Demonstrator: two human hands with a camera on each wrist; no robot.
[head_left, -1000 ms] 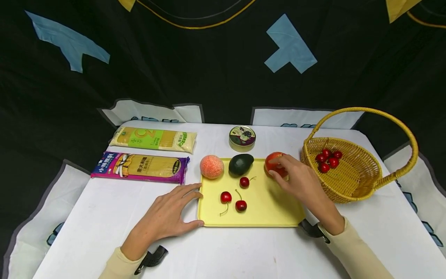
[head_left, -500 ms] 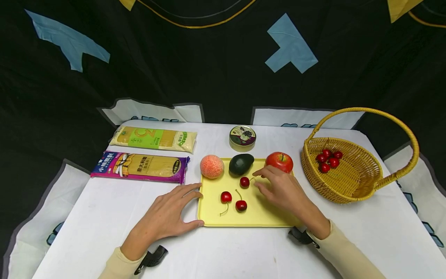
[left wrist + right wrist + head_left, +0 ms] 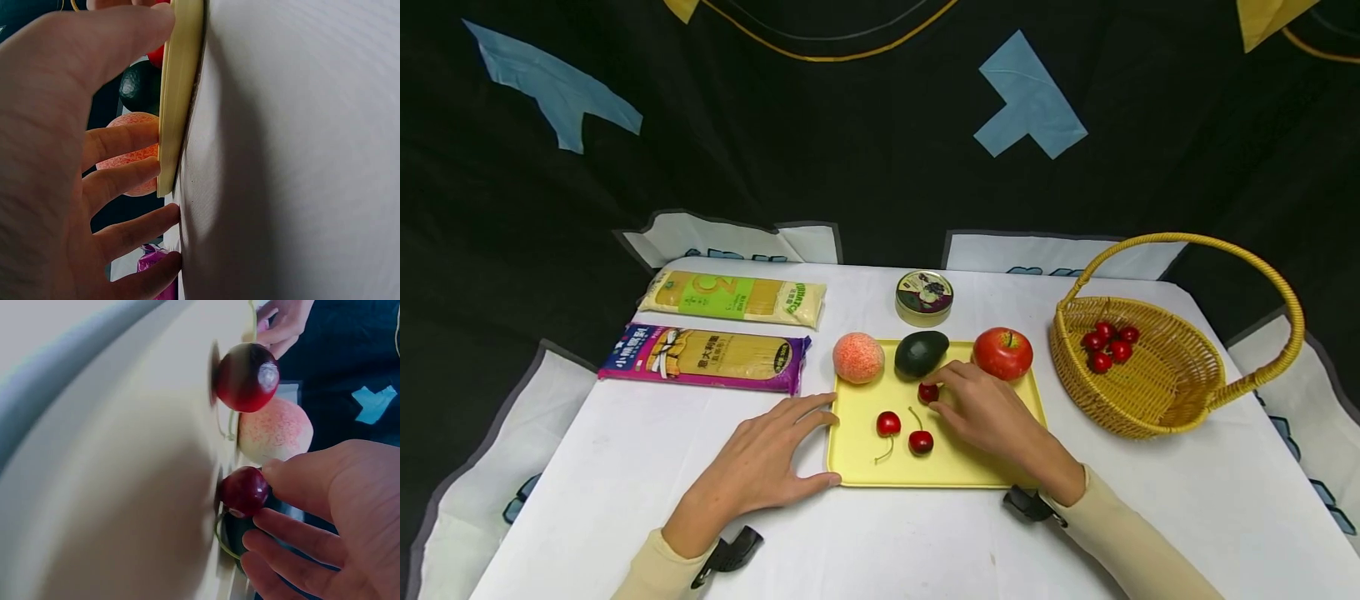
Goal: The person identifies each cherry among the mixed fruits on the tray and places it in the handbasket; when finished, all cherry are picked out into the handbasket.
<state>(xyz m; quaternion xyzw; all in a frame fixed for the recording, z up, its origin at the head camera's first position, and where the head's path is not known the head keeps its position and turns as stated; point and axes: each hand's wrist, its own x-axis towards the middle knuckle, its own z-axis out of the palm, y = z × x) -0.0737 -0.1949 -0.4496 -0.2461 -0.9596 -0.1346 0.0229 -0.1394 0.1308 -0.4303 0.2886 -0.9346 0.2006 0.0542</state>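
Observation:
In the head view a yellow tray (image 3: 970,473) carries a peach (image 3: 858,358), an avocado (image 3: 921,354), a red apple (image 3: 1003,353) and several cherries. My right hand (image 3: 988,412) reaches over the tray and pinches the rear cherry (image 3: 928,393); the right wrist view has thumb and index fingertips at either side of this cherry (image 3: 244,491), its stem hanging below. Two other cherries, one left (image 3: 887,424) and one right (image 3: 921,442), lie nearer the front. With fingers spread, my left hand (image 3: 760,458) touches the tray's left edge, thumb by its front corner.
A wicker basket (image 3: 1142,400) with a tall handle stands to the right, several cherries (image 3: 1101,362) inside. Behind the tray is a round tin (image 3: 924,297). Two packs of noodles, one green-labelled (image 3: 733,297) and one purple (image 3: 703,358), lie at the left.
My right hand has let go of the apple at the tray's back right corner and moved left to the rear cherry. The left hand stays at the tray's edge.

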